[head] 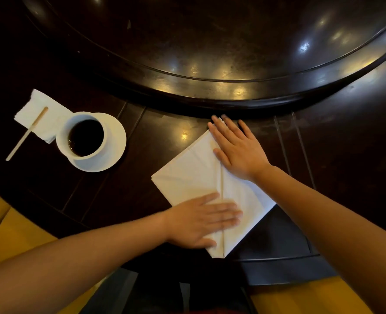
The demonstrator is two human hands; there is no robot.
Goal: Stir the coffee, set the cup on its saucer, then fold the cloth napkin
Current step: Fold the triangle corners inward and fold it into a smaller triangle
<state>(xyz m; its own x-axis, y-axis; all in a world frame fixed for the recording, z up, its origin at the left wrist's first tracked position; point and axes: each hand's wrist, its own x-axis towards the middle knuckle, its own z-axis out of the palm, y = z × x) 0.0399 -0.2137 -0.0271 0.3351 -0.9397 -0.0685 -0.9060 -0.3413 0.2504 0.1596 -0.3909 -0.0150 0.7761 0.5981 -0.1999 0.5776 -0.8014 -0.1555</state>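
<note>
At the left of the dark bench (142, 137) a wooden stirrer (26, 133) lies across a paper napkin (41, 116), with the cup (83, 134) of coffee already seated on its saucer (115, 141). In the middle lies the cloth napkin (194, 168) — soft, light, limp, likely to slide on polished wood. Both hands press it flat, neither grip clenched: the left hand (201, 220) on the near corner, the right hand (237, 150) at the far one. I would pinch a free corner to fold.

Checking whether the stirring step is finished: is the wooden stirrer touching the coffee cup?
Apart. The head view shows the wooden stirrer lying across the paper napkin, with napkin visible between it and the coffee cup.
</note>
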